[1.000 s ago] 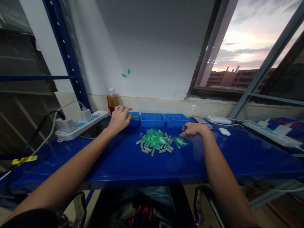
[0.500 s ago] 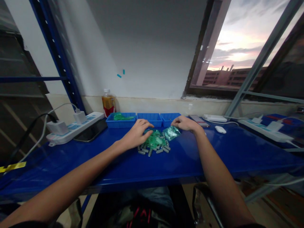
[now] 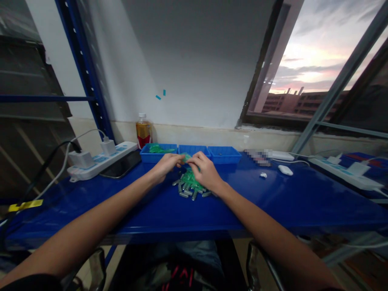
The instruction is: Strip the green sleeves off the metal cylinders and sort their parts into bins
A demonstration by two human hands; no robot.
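A translucent green plastic bag [image 3: 186, 157] is raised between my two hands, just in front of the trays. The fingers of my left hand [image 3: 168, 165] are closed on its left side. My right hand [image 3: 206, 169] pinches the bag from the right and covers part of it. Below the hands lies a pile of green plastic bags [image 3: 189, 176]. Small silvery metal cylinders [image 3: 184, 195] are scattered around and under that pile. My right hand and wrist hide the pile's right side.
Three blue trays stand in a row along the wall; the left tray [image 3: 144, 157] holds green bags. Behind it is a drink bottle [image 3: 143, 131]. A power strip [image 3: 91, 163] and dark phone [image 3: 120, 165] lie left. A white earbud case [image 3: 285, 170] and earbud [image 3: 263, 175] lie right.
My right hand has brought the bag leftward from the right of the pile. My left hand, spread over the pile before, has risen and closed on the bag. The view has shifted slightly.
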